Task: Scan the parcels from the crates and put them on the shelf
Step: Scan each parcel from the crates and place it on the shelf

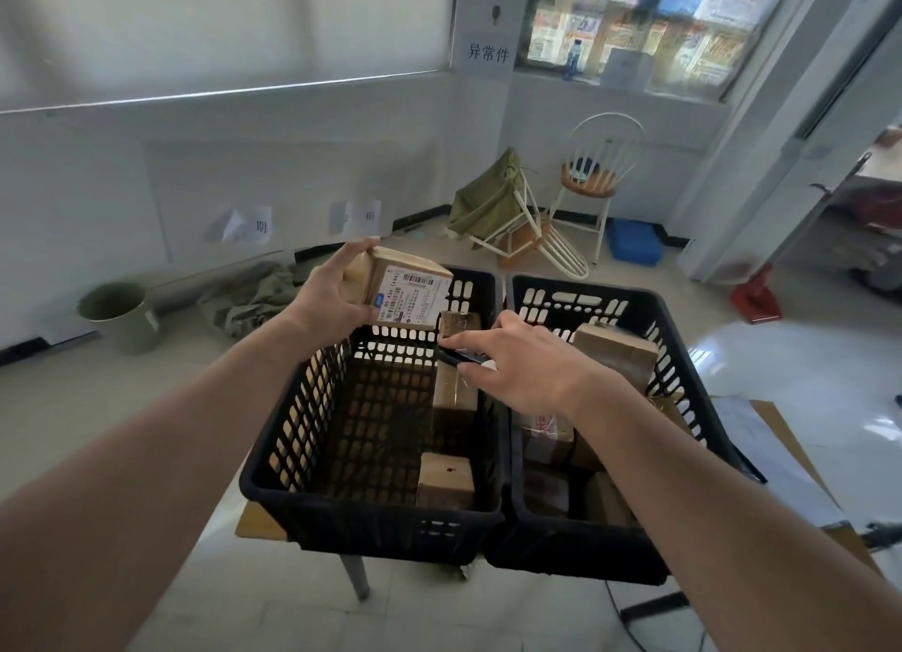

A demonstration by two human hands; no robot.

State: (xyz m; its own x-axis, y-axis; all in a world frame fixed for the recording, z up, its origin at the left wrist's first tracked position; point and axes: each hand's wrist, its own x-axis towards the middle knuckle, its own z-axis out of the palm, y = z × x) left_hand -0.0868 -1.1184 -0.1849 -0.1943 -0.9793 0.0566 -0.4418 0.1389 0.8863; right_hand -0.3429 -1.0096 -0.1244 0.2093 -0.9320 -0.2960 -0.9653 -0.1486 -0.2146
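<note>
Two black crates [493,519] on a small table. Your left hand [337,300] grips a parcel [405,288], label up; your right hand [527,363] pinches the scanner [459,356]. Aim squarely at the barcode, parcel steady

- A brown cardboard parcel [405,288] with a white barcode label facing the camera is held tilted above the far rim of the left crate.
- The left crate [312,461], black perforated plastic, holds a few small brown parcels [446,473] along its right side.
- The right crate [683,339], touching it, holds more brown parcels, one [616,353] standing tall near the far corner (others partly hidden).
- A dark scanner [461,356], mostly covered.
</note>
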